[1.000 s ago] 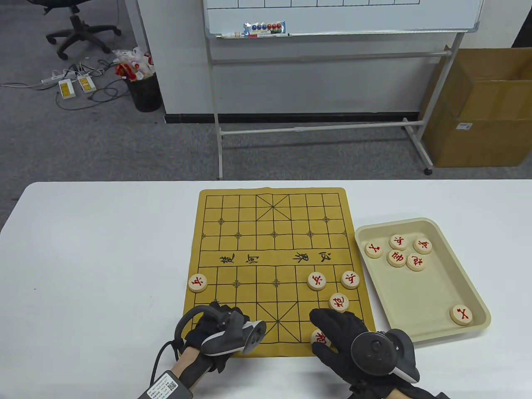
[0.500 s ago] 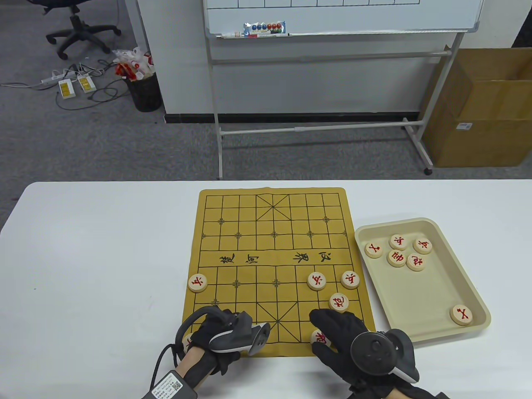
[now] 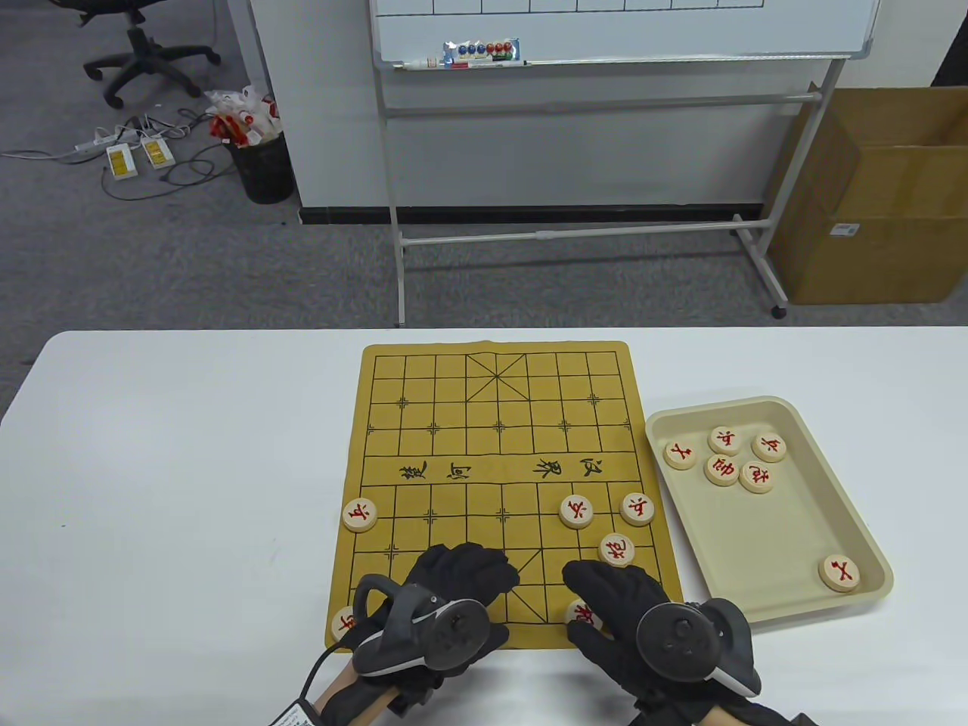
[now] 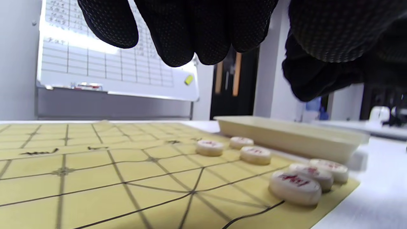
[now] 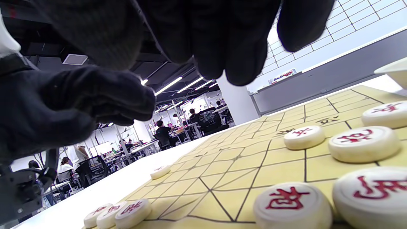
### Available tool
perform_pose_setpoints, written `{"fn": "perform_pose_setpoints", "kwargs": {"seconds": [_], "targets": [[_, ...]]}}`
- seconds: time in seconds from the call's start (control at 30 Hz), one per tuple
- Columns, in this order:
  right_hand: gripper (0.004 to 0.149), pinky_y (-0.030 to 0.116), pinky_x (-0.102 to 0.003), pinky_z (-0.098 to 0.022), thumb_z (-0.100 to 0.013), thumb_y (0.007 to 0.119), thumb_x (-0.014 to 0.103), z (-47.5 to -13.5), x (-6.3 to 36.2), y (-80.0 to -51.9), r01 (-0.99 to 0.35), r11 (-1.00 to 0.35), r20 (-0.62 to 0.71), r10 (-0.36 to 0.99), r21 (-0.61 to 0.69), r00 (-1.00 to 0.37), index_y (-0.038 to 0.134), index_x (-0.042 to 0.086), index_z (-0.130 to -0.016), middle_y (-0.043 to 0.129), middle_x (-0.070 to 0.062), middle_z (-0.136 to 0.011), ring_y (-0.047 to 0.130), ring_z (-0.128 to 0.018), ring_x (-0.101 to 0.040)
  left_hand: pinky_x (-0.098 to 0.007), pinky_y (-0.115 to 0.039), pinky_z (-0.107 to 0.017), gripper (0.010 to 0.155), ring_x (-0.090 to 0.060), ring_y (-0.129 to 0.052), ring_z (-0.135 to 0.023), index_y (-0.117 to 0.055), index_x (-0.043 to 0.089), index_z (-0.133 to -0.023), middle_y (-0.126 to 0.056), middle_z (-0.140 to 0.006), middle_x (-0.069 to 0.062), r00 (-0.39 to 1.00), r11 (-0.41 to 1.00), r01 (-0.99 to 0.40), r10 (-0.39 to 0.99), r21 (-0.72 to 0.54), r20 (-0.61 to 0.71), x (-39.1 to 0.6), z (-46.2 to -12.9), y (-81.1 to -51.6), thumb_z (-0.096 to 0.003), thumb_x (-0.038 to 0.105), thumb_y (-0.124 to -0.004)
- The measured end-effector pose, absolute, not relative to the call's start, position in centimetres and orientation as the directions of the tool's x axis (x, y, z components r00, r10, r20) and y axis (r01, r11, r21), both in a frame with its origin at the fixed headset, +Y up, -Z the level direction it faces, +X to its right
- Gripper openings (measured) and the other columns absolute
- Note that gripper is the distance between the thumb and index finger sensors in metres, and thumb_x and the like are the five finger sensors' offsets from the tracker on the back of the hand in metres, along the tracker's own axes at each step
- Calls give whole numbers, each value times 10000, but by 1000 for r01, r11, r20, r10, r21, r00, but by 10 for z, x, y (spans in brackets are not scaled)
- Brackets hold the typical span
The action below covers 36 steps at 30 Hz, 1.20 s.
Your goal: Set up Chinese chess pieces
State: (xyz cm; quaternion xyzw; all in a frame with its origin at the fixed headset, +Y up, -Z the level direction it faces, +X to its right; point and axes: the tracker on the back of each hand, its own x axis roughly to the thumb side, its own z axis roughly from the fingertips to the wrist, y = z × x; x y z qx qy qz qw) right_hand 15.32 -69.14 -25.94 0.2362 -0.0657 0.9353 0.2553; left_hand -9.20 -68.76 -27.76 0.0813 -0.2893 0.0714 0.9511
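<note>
- Overhead, the yellow board [image 3: 499, 491] lies on the white worktop [image 3: 189, 469], with black brush characters along its river band and red characters on every round piece; I cannot read them with certainty.
- Both gloved hands lie palm-down at the board's near edge. The left hand [image 3: 446, 597] has its fingers spread over the near palace lines and grips nothing. The right hand [image 3: 620, 612] rests beside a near-row piece [image 3: 584, 614] that it partly covers; whether it grips the piece cannot be told.
- A corner piece [image 3: 346, 622] lies at the near left corner, a soldier piece [image 3: 359, 515] on the left edge file, and three pieces cluster right, one being the cannon piece [image 3: 617, 549].
- A beige tray [image 3: 786, 529] right of the board holds six pieces [image 3: 722, 469].
- A whiteboard [image 3: 620, 30] and cardboard box [image 3: 877, 197] stand behind.
- Left wrist view: the fingers [image 4: 178, 31] hang loosely curled above the board, clear of it and empty; near-row pieces [image 4: 295, 187] lie at the mat's edge before the tray.
- Right wrist view: the fingertips [image 5: 222, 41] hover over the board with the thumb apart, touching no piece there; two red-marked pieces [image 5: 292, 203] lie close below.
</note>
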Motion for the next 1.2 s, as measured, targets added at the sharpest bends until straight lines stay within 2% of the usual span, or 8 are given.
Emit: {"fn": "perform_pose_setpoints", "kwargs": {"seconds": [0.2,0.43,0.6,0.77,0.87,0.97,1.07,1.2], "targets": [[739,572,-626,-729,-444,795,486,-261,148,-698,-467,-884,492,419,28,-763,607,159,-1079,712,-136,-1090,764,-972,-412,-574,-611,-769,817,-250,-684,-1071,-502,289,-1051,-619,-1134,15,781,951,-308,251,3,572,-90,-280,-700,-339,595,-762],[744,565,-631,-730,-443,798,484,-262,148,-696,-476,-879,492,420,13,-762,600,156,-1081,706,-148,-1091,754,-978,-411,-576,-613,-766,805,-250,-700,-1063,-520,289,-1045,-636,-1127,15,784,958,-286,231,4,577,-88,-280,-704,-339,591,-763],[750,577,-650,-721,-451,815,467,-276,176,-665,-492,-869,361,445,-45,-819,608,130,-1088,709,-173,-1094,768,-964,-451,-576,-609,-770,784,-249,-699,-1064,-528,295,-1042,-641,-1126,18,790,964,-264,191,42,583,-91,-279,-702,-347,589,-742],[759,577,-651,-728,-460,813,473,-322,238,-644,-185,-980,52,182,-71,-982,591,131,-1100,691,-176,-1111,764,-977,-449,-579,-601,-773,785,-249,-693,-1067,-527,295,-1044,-638,-1128,17,791,962,-268,191,49,582,-94,-279,-699,-349,590,-740],[747,630,-626,-711,-463,805,478,-351,283,-662,-3,-995,-165,-13,98,-986,606,128,-1092,717,-170,-1098,811,-951,-445,-580,-598,-773,791,-254,-685,-1071,-522,290,-1049,-629,-1133,12,786,965,-260,189,38,588,-93,-278,-699,-349,592,-737],[749,629,-613,-717,-464,807,473,-367,319,-687,40,-965,-308,-122,259,-943,597,130,-1095,707,-174,-1103,801,-958,-446,-582,-593,-776,796,-256,-680,-1075,-519,289,-1052,-624,-1137,12,780,971,-237,165,42,603,-90,-275,-699,-349,597,-732],[752,626,-602,-721,-465,810,468,-374,335,-708,34,-933,-360,-172,358,-917,590,128,-1098,699,-187,-1104,797,-965,-436,-584,-587,-779,801,-255,-671,-1080,-515,292,-1054,-617,-1142,12,775,975,-216,138,52,617,-87,-272,-700,-347,604,-725],[763,645,-585,-719,-462,803,483,-379,338,-726,154,-879,-353,-335,452,-873,584,132,-1103,702,-174,-1111,814,-968,-414,-585,-586,-779,799,-255,-671,-1080,-518,293,-1052,-619,-1140,11,771,976,-212,134,52,623,-85,-271,-700,-346,603,-725]]}}
